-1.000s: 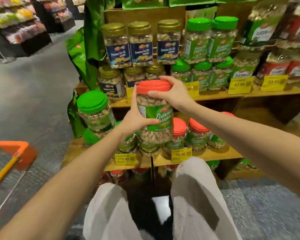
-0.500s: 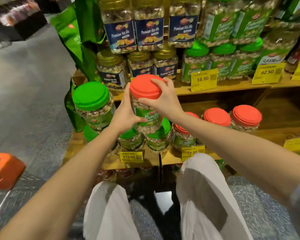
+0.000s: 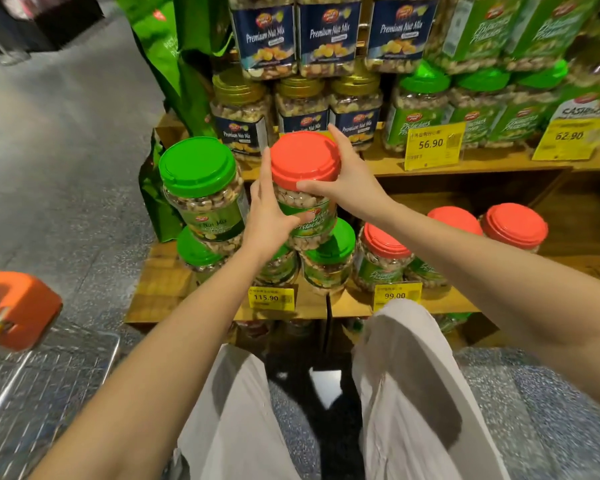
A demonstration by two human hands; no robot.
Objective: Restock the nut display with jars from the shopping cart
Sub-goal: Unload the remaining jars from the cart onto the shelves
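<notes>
I hold a clear pistachio jar (image 3: 305, 199) with a red lid upright in both hands, just above the green-lidded jars (image 3: 329, 258) on the lower wooden shelf (image 3: 160, 271). My left hand (image 3: 269, 216) grips its left side over the label. My right hand (image 3: 343, 178) clasps the lid rim from the right. A taller green-lidded nut mix jar (image 3: 201, 195) stands stacked just left of it. Three red-lidded pistachio jars (image 3: 385, 251) sit to the right on the same shelf.
The upper shelf carries gold-lidded premium nut mix jars (image 3: 302, 105) and green pistachio jars (image 3: 420, 109), with yellow price tags (image 3: 433, 145) along the edges. The shopping cart (image 3: 25, 382) with an orange handle is at lower left. Green bags (image 3: 184, 64) hang left of the display. My knees are below.
The view has come closer to the display and tilted down. Both hands have brought the red-lidded jar lower, toward the green lids on the lower shelf.
</notes>
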